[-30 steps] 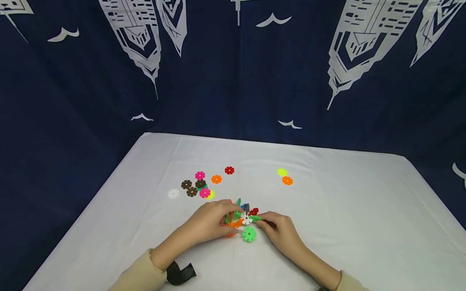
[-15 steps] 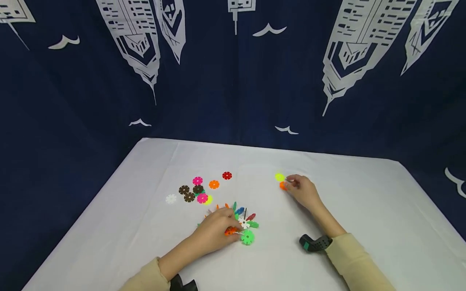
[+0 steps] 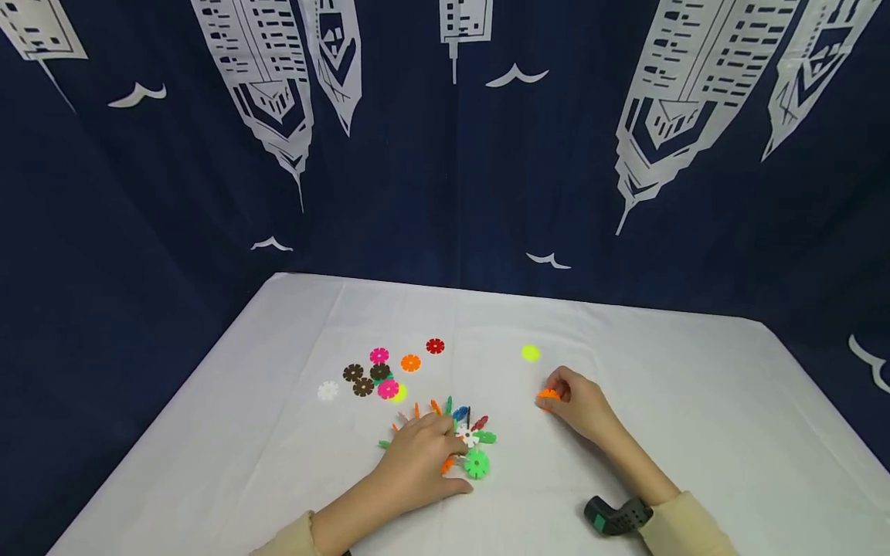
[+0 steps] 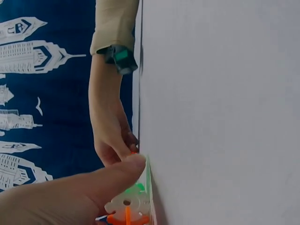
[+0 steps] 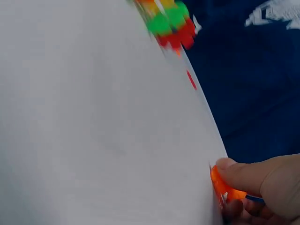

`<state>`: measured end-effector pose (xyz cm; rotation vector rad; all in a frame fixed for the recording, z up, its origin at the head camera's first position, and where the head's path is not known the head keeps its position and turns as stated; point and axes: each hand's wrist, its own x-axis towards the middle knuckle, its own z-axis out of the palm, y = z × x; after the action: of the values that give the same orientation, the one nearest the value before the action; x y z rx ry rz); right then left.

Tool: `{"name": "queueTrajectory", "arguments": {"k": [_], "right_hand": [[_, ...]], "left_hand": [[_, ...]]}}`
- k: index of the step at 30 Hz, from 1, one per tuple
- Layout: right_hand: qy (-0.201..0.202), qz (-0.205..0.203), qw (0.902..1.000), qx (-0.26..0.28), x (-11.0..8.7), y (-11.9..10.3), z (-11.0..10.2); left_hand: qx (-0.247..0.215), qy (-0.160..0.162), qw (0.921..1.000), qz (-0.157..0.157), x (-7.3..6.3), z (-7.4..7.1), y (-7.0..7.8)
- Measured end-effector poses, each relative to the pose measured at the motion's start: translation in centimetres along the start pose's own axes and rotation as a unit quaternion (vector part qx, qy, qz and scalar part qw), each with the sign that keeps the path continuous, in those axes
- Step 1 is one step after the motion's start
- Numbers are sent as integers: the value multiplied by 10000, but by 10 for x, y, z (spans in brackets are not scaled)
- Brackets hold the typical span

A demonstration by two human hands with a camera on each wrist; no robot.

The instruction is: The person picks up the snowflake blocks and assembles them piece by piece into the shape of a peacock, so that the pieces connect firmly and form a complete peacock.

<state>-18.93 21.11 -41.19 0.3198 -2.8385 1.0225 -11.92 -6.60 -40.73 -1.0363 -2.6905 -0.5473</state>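
Note:
My right hand (image 3: 579, 403) pinches an orange notched plastic disc (image 3: 549, 394) between thumb and fingers, just above the cloth. The same orange disc (image 5: 219, 183) shows under the thumb in the right wrist view. My left hand (image 3: 420, 461) lies over a cluster of interlocked notched discs, its thumb stretched out apart from them. Its palm and fingers hide much of the cluster. A light green disc (image 3: 476, 463), a white disc (image 3: 467, 435) and several upright coloured ones stick out around the fingers. In the left wrist view, a translucent disc (image 4: 126, 202) shows below the thumb.
Loose discs lie on the white cloth (image 3: 626, 371): a yellow one (image 3: 531, 353) beyond my right hand, a red one (image 3: 435, 346), an orange one (image 3: 411, 363), and several brown, pink and white ones at the left. A dark blue printed curtain (image 3: 417, 193) hangs behind.
My right hand left the cluster, reached to the far right discs, took the orange one and drew it back toward me. My left hand stayed at the cluster, its thumb spreading away.

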Motion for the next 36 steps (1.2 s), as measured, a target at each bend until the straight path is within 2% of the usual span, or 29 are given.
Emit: {"name": "queueTrajectory", "arguments": {"k": [4,9,11,14,16,17,24,31,36], "right_hand": [[-292,-316,9965,715,-30,-13,6],[-904,-321,9824,1600,-57,-31,13],[-1088,-281,9725,2039,-61,-37,18],[-1328,-379,9510,2766,-65,-44,28],[-1388,-462,9379,3146,-66,-45,34],[-1368,-514,9349,3235,-66,-45,37],[-1235,-560,9412,3095,-67,-49,49],[-1266,-1262,9349,3066,-66,-47,52],[-1313,-1552,9298,3068,-66,-44,51]], "left_hand": [[49,171,9998,-5,1,3,0],[-161,94,9995,240,4,3,-2],[-167,90,9994,291,5,3,-2],[-141,171,9994,262,7,4,-3],[-188,204,9993,239,7,5,-3],[-223,206,9993,222,7,5,-3],[-489,104,9987,101,2,10,-5],[-738,173,9970,164,-1,12,-10],[-1031,214,9943,191,-2,12,-13]]}}
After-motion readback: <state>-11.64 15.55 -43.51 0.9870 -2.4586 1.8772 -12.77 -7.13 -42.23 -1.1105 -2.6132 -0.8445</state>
